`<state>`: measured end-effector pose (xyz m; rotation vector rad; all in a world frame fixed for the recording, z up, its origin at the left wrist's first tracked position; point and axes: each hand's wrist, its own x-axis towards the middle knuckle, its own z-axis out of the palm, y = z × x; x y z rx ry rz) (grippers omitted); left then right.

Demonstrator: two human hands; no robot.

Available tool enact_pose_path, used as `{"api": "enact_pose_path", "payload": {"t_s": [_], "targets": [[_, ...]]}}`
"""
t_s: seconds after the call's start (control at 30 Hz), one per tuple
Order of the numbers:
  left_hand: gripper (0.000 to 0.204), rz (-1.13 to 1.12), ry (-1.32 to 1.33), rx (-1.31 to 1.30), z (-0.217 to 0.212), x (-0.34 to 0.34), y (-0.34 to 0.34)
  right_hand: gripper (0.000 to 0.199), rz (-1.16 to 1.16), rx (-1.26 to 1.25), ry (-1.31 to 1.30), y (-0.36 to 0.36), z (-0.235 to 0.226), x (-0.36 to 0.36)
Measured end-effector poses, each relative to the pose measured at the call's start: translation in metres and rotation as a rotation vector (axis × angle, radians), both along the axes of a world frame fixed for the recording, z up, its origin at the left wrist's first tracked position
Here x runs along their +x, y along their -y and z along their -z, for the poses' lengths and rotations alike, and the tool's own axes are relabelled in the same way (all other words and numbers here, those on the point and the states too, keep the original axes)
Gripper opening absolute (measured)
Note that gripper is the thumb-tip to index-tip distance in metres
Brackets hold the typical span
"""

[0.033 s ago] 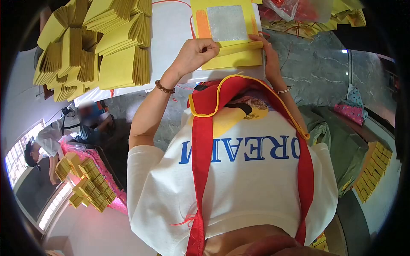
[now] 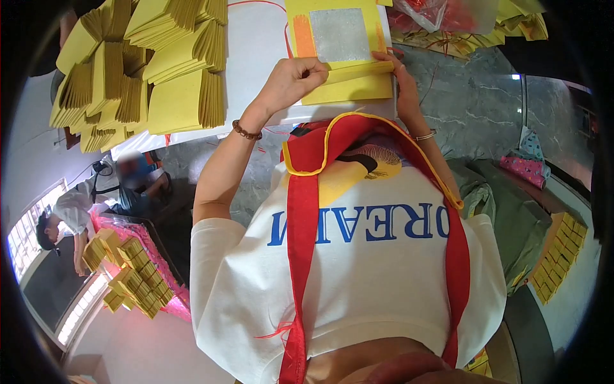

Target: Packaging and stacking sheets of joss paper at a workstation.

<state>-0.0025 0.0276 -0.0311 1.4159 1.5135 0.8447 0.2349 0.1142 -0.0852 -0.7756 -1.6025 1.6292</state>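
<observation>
A yellow paper sheet with a silver square and an orange band lies at the front edge of the white table. Its near part is turned up into a narrow fold that runs left to right just below the silver square. At the left end of this fold, my left hand is closed, thumb and curled fingers pinching the paper. My right hand grips the fold's right end, with fingers over the top; its thumb is mostly hidden.
Folded yellow paper bundles are heaped on the white table to the left. A red string lies beside the sheet. Far right are a clear plastic bag and more yellow paper. Another person works at lower left near stacked bundles.
</observation>
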Motion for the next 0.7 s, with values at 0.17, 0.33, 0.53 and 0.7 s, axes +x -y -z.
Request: {"api": "enact_pose_path", "payload": {"t_s": [0.17, 0.33, 0.53, 0.7], "targets": [[0.021, -0.038, 0.052, -0.044, 0.002, -0.002, -0.002, 0.039, -0.082, -0.083, -0.053, 0.001, -0.007, 0.002], [0.023, -0.006, 0.133, -0.054, -0.001, -0.003, -0.001, 0.046, -0.081, -0.062, 0.032, 0.0, -0.009, 0.002], [0.024, 0.012, 0.099, -0.11, -0.002, -0.006, -0.004, 0.048, -0.076, 0.026, 0.013, -0.005, 0.008, 0.003], [0.023, 0.041, 0.102, -0.102, -0.003, -0.008, -0.006, 0.05, -0.077, 0.045, 0.018, -0.005, 0.003, 0.002]]}}
